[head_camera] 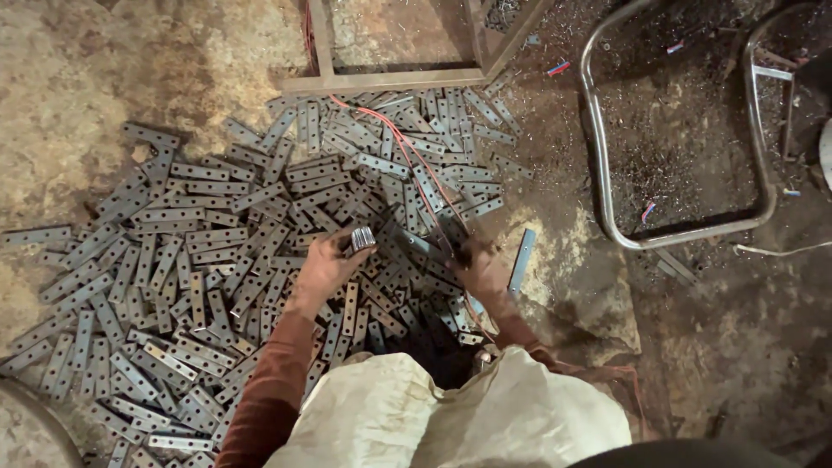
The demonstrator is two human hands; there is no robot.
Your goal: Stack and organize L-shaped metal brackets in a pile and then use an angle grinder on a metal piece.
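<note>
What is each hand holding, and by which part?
The left hand grips a small stack of metal strips near one end. The right hand rests on the pile; whether it holds anything cannot be told.

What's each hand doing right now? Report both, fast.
Left hand: closed on a small stack of metal strips.
Right hand: down on the pile of strips, blurred; its grip cannot be told.

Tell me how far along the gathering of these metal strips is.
Done: the left hand holds a small stack of strips, ends squared together. In hand: the right hand reaches into the pile, blurred. Left: nearly everything; most strips lie scattered loose across the floor, one stray strip apart.
</note>
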